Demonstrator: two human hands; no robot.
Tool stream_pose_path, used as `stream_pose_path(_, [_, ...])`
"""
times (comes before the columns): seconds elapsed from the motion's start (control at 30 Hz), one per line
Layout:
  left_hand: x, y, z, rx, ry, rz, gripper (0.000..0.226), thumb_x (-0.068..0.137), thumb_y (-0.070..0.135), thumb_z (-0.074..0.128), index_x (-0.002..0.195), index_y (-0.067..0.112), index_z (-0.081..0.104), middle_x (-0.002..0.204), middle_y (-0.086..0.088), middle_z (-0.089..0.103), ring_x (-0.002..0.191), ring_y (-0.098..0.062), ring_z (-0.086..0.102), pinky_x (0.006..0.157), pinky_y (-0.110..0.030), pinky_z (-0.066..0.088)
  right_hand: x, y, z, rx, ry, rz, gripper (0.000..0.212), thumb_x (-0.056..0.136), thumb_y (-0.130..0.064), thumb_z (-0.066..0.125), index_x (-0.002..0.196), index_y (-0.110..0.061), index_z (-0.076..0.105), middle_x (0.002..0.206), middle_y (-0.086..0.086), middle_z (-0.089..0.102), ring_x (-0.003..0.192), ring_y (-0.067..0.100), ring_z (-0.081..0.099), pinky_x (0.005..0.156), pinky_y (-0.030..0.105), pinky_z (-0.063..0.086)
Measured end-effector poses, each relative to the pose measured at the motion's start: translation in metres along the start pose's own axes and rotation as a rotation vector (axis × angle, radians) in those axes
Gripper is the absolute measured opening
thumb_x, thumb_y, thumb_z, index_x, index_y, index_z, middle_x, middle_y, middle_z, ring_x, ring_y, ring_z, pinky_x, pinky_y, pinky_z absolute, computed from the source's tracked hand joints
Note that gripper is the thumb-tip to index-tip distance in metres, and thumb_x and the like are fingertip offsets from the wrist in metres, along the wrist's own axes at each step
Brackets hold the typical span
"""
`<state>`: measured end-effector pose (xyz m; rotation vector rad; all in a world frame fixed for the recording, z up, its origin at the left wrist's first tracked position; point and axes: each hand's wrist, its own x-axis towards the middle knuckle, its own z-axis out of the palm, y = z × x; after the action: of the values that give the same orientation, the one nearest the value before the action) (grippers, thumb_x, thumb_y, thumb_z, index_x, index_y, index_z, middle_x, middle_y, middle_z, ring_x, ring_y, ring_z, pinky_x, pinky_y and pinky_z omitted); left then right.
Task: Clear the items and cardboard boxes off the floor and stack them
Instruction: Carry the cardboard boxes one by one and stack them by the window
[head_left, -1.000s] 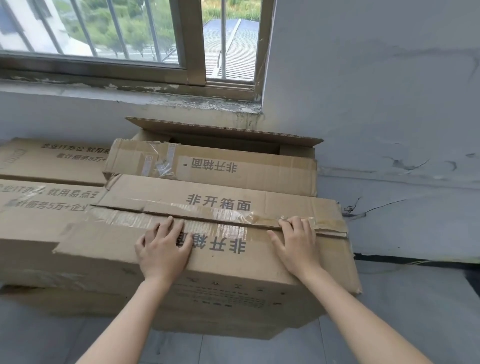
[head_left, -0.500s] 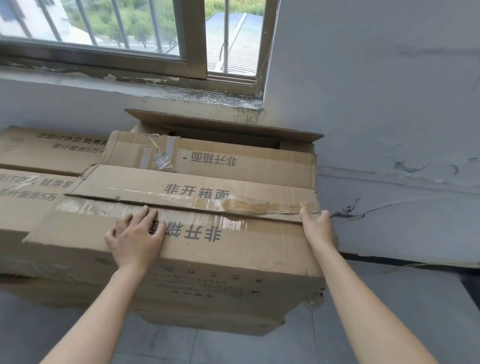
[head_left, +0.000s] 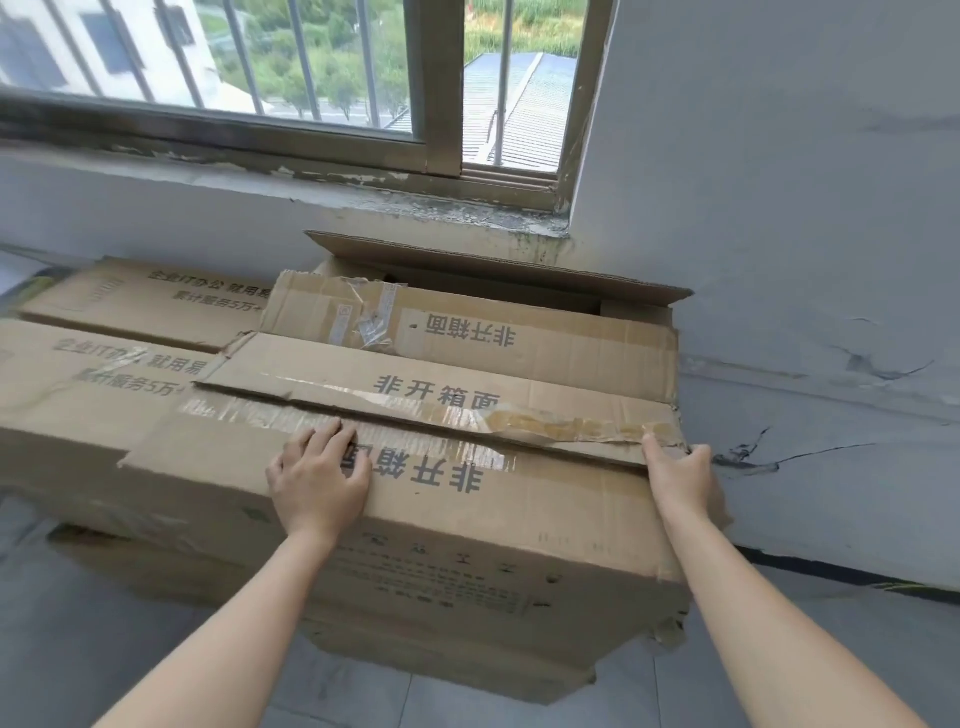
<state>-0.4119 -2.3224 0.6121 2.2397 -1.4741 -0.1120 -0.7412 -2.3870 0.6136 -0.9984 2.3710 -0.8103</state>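
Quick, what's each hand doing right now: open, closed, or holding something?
Left hand: open, lying flat on top of the front box.
Right hand: gripping that box's top right corner, fingers curled over the edge.

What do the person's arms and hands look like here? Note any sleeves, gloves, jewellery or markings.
Both arms are bare as far as the frame shows: no sleeve covers the left arm or the right arm. The left hand and right hand wear no gloves. No watch, bracelet, ring or marking shows on either arm or hand.
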Motion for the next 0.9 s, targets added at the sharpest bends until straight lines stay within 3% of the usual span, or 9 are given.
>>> stream_pose_path(0.13, [-0.004, -0.010, -0.007, -0.162, 0.013, 0.089, 0.067, 0.068, 0.051, 0.033, 0.103, 0.010, 0.072, 0.122, -0.009, 0.061, 0.119, -0.033, 0.047, 0.097, -0.046, 0.035, -0.017, -0.005, -0.013, 0.029, 0.147, -0.099, 0.048, 0.090, -0.046, 0.048, 0.123, -0.010, 0.048, 0.126, 0.014, 0.054, 0.121, 0.032, 0.042, 0.101, 0.046, 0.025])
stream_pose_path(0.2, [-0.008, -0.013, -0.016, -0.352, 0.001, 0.075, 0.064, 0.068, 0.050, 0.040, 0.104, 0.007, 0.070, 0.124, -0.011, 0.057, 0.121, -0.031, 0.041, 0.101, -0.038, 0.029, -0.030, -0.005, -0.018, 0.046, 0.192, -0.221, 0.046, 0.093, -0.042, 0.044, 0.124, -0.009, 0.050, 0.131, 0.013, 0.050, 0.125, 0.031, 0.037, 0.103, 0.046, 0.023])
stream_pose_path(0.3, [-0.017, -0.018, -0.029, -0.565, 0.008, 0.031, 0.045, 0.074, 0.030, 0.053, 0.109, 0.005, 0.067, 0.118, -0.007, 0.056, 0.117, -0.022, 0.041, 0.101, -0.026, 0.028, -0.062, -0.011, -0.017, 0.113, 0.177, -0.483, 0.050, 0.086, -0.042, 0.037, 0.115, -0.006, 0.057, 0.125, 0.010, 0.054, 0.121, 0.029, 0.042, 0.101, 0.044, 0.027])
stream_pose_path(0.37, [-0.018, -0.021, -0.039, -0.735, -0.030, -0.032, 0.034, 0.082, 0.017, 0.056, 0.114, 0.006, 0.062, 0.110, -0.002, 0.056, 0.099, -0.012, 0.049, 0.098, -0.027, 0.038, -0.094, -0.020, -0.010, 0.247, 0.040, -0.642, 0.047, 0.084, -0.037, 0.038, 0.103, -0.003, 0.063, 0.108, 0.009, 0.061, 0.103, 0.025, 0.053, 0.092, 0.034, 0.037])
stream_pose_path(0.43, [-0.016, -0.025, -0.051, -0.877, -0.062, -0.095, 0.031, 0.089, -0.001, 0.052, 0.119, 0.004, 0.058, 0.110, -0.006, 0.058, 0.090, -0.001, 0.052, 0.087, -0.011, 0.045, -0.126, -0.026, -0.001, 0.332, -0.130, -0.741, 0.036, 0.087, -0.029, 0.043, 0.097, -0.002, 0.065, 0.095, 0.005, 0.062, 0.085, 0.014, 0.054, 0.078, 0.020, 0.036])
stream_pose_path(0.5, [-0.017, -0.033, -0.063, -0.934, -0.038, -0.134, 0.033, 0.090, -0.006, 0.047, 0.119, 0.006, 0.057, 0.105, -0.004, 0.061, 0.091, 0.000, 0.055, 0.076, -0.003, 0.044, -0.154, -0.028, 0.011, 0.354, -0.272, -0.798, 0.020, 0.092, -0.019, 0.051, 0.096, -0.006, 0.064, 0.086, -0.001, 0.060, 0.073, 0.005, 0.052, 0.072, 0.021, 0.040])
stream_pose_path(0.67, [-0.060, -0.081, -0.072, -1.008, -0.018, -0.357, 0.022, 0.095, 0.001, 0.043, 0.103, 0.010, 0.061, 0.087, -0.002, 0.064, 0.077, -0.013, 0.059, 0.068, -0.016, 0.046, -0.212, -0.022, 0.048, 0.223, -0.739, -0.760, 0.007, 0.093, -0.022, 0.052, 0.097, -0.027, 0.056, 0.082, -0.001, 0.064, 0.080, 0.018, 0.062, 0.077, 0.036, 0.052])
stream_pose_path(0.8, [-0.137, -0.145, -0.052, -1.032, -0.046, -0.762, 0.022, 0.097, 0.009, 0.041, 0.090, 0.013, 0.062, 0.082, -0.005, 0.064, 0.069, -0.017, 0.059, 0.063, -0.025, 0.039, -0.247, -0.006, 0.084, -0.191, -1.068, -0.750, 0.025, 0.093, -0.036, 0.050, 0.109, -0.021, 0.063, 0.098, -0.005, 0.064, 0.094, 0.012, 0.057, 0.077, 0.026, 0.043])
stream_pose_path(0.9, [-0.210, -0.173, -0.042, -1.056, -0.047, -1.030, 0.019, 0.096, 0.012, 0.045, 0.084, 0.014, 0.059, 0.067, -0.002, 0.066, 0.050, -0.011, 0.060, 0.058, -0.024, 0.032, -0.274, 0.020, 0.109, -0.326, -1.207, -0.709, 0.031, 0.091, -0.036, 0.053, 0.114, -0.016, 0.063, 0.107, -0.004, 0.063, 0.099, 0.008, 0.056, 0.081, 0.021, 0.042])
